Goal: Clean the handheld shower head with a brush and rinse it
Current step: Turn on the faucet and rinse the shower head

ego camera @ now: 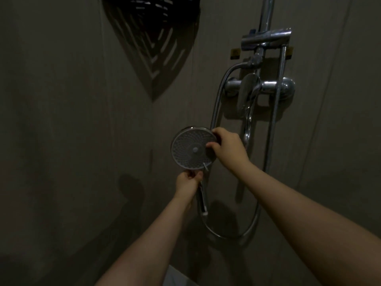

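1. Shower head: a round disc with a chrome rim and a pale grey nozzle face, held up in front of the tiled wall with the face turned toward the camera. Its handle hangs straight down below the disc.
2. Left hand: the forearm reaches up from the bottom of the view and the wrist is nearly straight. The hand is clenched around the top of the handle, just under the lower edge of the disc, with the fingertips touching the rim.
3. Right hand: the forearm comes in from the lower right corner and angles up and left. The hand pinches the right edge of the disc, thumb laid on the nozzle face and the other fingers curled behind the rim.
4. The disc sits between the two hands, the left one directly below it and the right one at its right side, both touching it.
5. Hose: a metal hose loops down from the handle's lower end, bends near the bottom and climbs back toward the mixer tap on the wall.
6. The tap is above and to the right of the disc, well apart from both hands, with a chrome riser rail above it.
7. A slotted corner shelf hangs at the upper left, dark and hard to read.
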Available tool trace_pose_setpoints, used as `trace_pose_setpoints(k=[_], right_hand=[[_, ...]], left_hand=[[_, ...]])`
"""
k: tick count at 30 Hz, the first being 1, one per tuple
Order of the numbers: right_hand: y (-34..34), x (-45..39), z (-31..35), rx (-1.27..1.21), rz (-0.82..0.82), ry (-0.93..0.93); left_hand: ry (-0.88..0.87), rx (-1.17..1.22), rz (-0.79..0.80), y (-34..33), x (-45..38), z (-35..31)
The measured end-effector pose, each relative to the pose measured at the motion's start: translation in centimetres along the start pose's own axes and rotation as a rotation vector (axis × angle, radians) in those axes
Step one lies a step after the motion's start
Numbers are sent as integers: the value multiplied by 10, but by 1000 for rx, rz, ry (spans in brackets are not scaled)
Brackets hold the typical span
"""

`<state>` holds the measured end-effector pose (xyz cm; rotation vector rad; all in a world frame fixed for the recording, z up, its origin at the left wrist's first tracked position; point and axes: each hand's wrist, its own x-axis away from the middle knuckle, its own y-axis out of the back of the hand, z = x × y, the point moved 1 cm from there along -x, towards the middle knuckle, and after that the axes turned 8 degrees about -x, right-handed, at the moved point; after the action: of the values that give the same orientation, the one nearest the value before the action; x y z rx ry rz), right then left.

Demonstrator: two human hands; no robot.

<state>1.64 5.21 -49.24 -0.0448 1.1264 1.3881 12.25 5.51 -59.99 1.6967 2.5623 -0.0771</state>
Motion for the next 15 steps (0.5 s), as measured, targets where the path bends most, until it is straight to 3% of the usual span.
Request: trace_pose_setpoints(k=[6,10,15], right_hand=[[3,-11,-1,65,133,-26],[15,-29,17,-5,82,-12],[43,-76,68,-36,151,-40]], left_hand=[[-71,-297,26,25,-1,-10],[-50,-314,28,32,-2,-42],[41,-258,89,51,-5,-118]])
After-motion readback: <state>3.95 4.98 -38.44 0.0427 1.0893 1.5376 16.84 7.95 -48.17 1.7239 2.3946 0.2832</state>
